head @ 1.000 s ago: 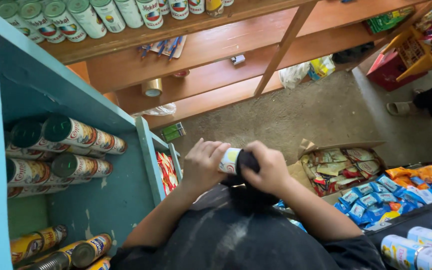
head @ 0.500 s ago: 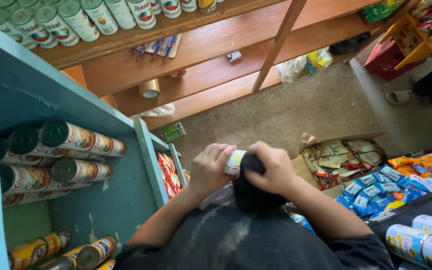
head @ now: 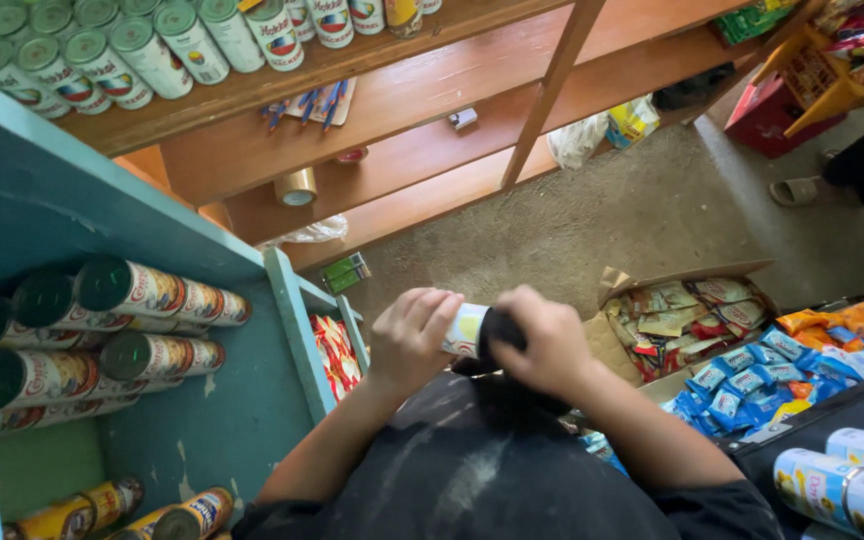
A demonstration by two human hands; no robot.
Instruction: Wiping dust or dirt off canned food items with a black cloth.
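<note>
The fingers (head: 430, 312) of the left hand (head: 410, 338) were curled around the left end of a small white cylindrical tin can with a yellow-and-blue label (head: 464, 330), while the right hand (head: 548, 342) pressed a black cloth (head: 497, 335) over the can's right end, its fingers clamped on cloth and can together. The can sat between both hands, just above the person's dark shirt. To the left stood a teal wooden shelf (head: 282, 330) stacked with green-lidded cans lying on their sides (head: 142, 290). To the right lay an open cardboard box of snack packets (head: 687, 320) and a pile of blue sachets (head: 742, 375). Farther off, brown wooden shelves (head: 422, 90) carried more upright cans (head: 182, 40).
</note>
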